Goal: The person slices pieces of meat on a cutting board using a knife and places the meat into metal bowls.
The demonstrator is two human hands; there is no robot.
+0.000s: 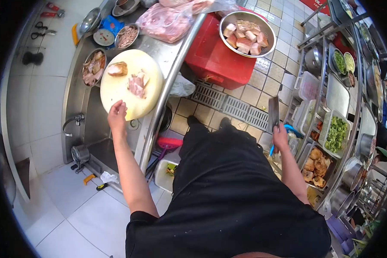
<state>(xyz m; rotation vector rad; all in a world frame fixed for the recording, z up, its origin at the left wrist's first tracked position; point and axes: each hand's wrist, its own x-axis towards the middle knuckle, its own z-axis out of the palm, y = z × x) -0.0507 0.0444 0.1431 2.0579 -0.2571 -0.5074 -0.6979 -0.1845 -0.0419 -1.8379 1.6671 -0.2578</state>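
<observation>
My right hand (281,138) grips a cleaver (274,112) by its handle, the dark blade pointing away from me above the floor, near the rack. At the near edge of a round, pale yellow cutting board (152,96), my left hand (117,114) is open, its fingers loosely bent and nothing seen in them. A browned chunk of meat (117,69) lies on the board's far left part. Cut pink pieces of meat (137,84) are heaped near its middle, just beyond my left hand.
A steel bowl of meat chunks (247,38) stands on a red box (217,56). Left of the board are a bowl of meat (93,68) and a sink (96,116). Bagged meat (165,21) lies beyond. A rack (309,47) with food trays runs along the right.
</observation>
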